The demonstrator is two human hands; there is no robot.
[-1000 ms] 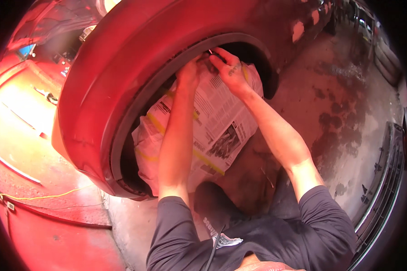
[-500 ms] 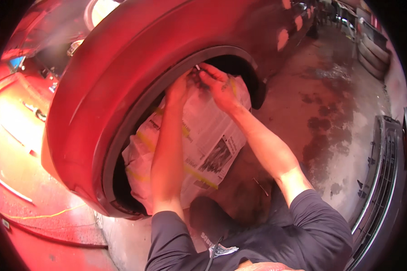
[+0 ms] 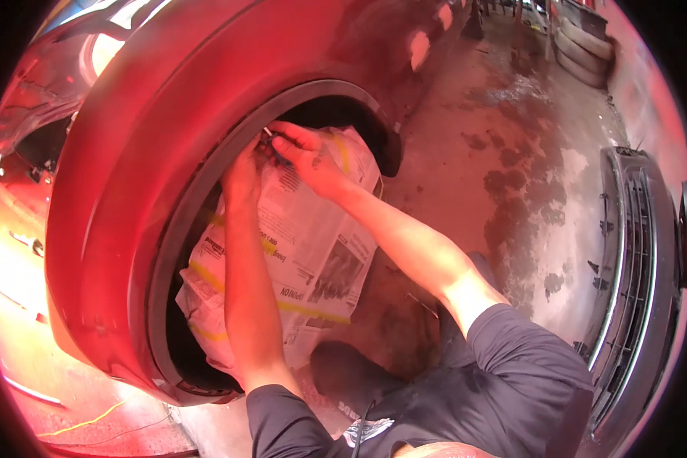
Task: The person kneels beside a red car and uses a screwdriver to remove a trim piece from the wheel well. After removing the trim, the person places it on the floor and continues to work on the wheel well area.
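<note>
Both hands have shifted left in the frame since the earlier view, holding at the wheel-arch rim.
Wheel well (image 3: pixel 206 229), frame centre-left, contains newspaper masking (image 3: pixel 305 252) with yellow tape (image 3: pixel 313 311). Left hand (image 3: pixel 243 172) and right hand (image 3: pixel 309 156) fingers pinch the paper's top edge against the rim, upper centre.

You face a glossy red fender (image 3: pixel 130 175) edged by a dark grey arch trim (image 3: pixel 198 191). The newspaper (image 3: pixel 305 252) is white with black print, crossed by yellow tape strips (image 3: pixel 313 311). Your sleeves (image 3: pixel 527 366) are dark grey; the concrete floor (image 3: pixel 527 153) is grey with darker blotches.
</note>
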